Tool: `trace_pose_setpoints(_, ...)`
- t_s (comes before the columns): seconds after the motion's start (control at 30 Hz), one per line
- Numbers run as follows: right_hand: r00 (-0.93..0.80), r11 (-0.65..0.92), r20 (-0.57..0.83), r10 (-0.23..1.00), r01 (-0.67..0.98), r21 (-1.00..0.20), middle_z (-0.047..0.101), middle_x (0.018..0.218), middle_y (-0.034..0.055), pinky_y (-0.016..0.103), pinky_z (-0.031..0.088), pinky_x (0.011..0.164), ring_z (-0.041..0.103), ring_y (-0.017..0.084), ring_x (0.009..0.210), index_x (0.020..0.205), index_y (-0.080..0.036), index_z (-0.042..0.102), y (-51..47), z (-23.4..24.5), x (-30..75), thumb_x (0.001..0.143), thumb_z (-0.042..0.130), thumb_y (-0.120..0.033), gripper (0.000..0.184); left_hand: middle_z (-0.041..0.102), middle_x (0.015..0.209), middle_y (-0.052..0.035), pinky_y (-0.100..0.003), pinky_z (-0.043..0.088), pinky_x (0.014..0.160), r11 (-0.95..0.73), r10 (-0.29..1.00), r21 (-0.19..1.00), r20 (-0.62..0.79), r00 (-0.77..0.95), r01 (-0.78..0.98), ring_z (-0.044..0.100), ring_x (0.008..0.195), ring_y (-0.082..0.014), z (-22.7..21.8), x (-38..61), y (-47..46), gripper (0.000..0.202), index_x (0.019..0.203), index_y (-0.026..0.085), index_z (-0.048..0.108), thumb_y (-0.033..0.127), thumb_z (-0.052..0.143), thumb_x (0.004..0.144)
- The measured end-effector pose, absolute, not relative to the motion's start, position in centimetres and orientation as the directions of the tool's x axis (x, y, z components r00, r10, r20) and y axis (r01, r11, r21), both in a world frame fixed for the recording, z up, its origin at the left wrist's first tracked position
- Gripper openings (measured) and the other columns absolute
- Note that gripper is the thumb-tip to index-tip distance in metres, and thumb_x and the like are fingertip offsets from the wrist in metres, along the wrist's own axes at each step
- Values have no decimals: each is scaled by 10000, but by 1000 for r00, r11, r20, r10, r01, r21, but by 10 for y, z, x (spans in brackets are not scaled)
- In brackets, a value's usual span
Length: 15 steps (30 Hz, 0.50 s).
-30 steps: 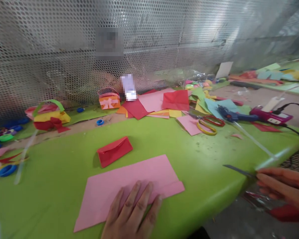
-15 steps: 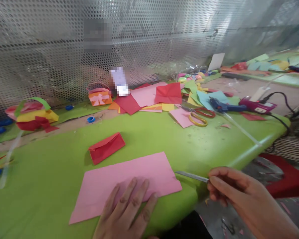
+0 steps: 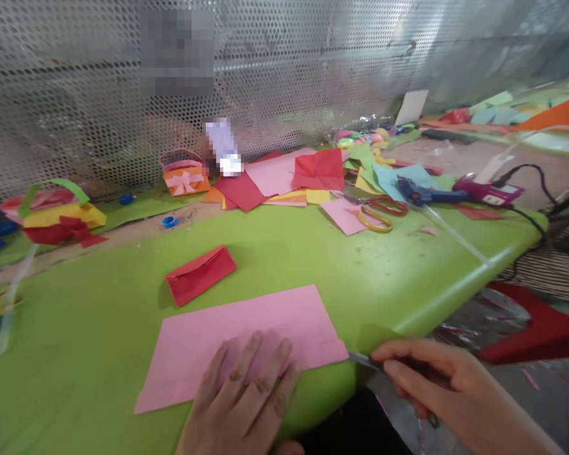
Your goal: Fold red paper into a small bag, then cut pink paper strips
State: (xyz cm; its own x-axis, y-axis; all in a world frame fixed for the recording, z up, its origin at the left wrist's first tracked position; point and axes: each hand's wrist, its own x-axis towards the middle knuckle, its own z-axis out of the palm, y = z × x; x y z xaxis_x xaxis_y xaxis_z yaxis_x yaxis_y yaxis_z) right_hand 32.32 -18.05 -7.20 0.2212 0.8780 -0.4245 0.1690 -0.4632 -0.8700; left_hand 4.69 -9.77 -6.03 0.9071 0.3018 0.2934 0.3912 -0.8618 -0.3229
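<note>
A folded sheet of pink paper (image 3: 246, 316) lies on the green tabletop in front of me. My left hand (image 3: 246, 392) rests flat on its near edge with the fingers spread. My right hand (image 3: 422, 379) is closed around a slim craft knife (image 3: 361, 359), most of whose handle is hidden in the fingers. The blade points left, and its tip is at the paper's right corner, by the fold; whether it is inside the fold I cannot tell. Just beyond the pink paper sits a folded red paper piece (image 3: 201, 275).
Scissors (image 3: 377, 218) and a blue glue gun (image 3: 424, 193) lie farther back, near a purple power strip (image 3: 488, 189). Coloured sheets (image 3: 275, 174) are piled by the perforated metal wall (image 3: 284, 69). Small paper baskets (image 3: 187, 180) stand at the left. The table's edge runs along the right.
My right hand has moved left and slightly down, bringing the knife's tip from beside the pink paper to its right corner. The left hand stays on the paper.
</note>
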Motion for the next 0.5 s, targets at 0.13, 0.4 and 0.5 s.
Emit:
trace_pose_setpoints(0.13, 177, -490, -466, 867, 133, -861, 574, 575, -11, 238, 371, 385, 497, 107, 386, 864, -278, 726, -181, -72, 319, 753, 619, -564, 324, 580, 1370, -5, -443, 77, 1197, -856, 300, -339, 287, 910, 390, 434, 1306, -270, -60, 49, -98, 627, 1296, 236, 580, 671, 441, 866)
trace_pose_setpoints(0.4, 239, -515, -483, 842, 95, -852, 520, 509, -40, 229, 396, 377, 500, 103, 348, 924, -245, 732, -184, -74, 308, 748, 616, -579, 395, 614, 1308, -46, -496, 85, 1175, -865, 293, -314, 318, 901, 392, 428, 1304, -306, -63, 53, -101, 677, 1327, 271, 552, 719, 425, 836)
trace_pose_setpoints(0.5, 324, -519, -477, 817, 55, -853, 534, 512, -42, 203, 344, 344, 492, 91, 336, 892, -226, 728, -182, -66, 297, 733, 630, -523, 351, 566, 1363, -47, -509, 92, 1169, -860, 301, -330, 287, 909, 389, 472, 1253, -308, -64, 50, -101, 670, 1354, 284, 518, 706, 444, 838)
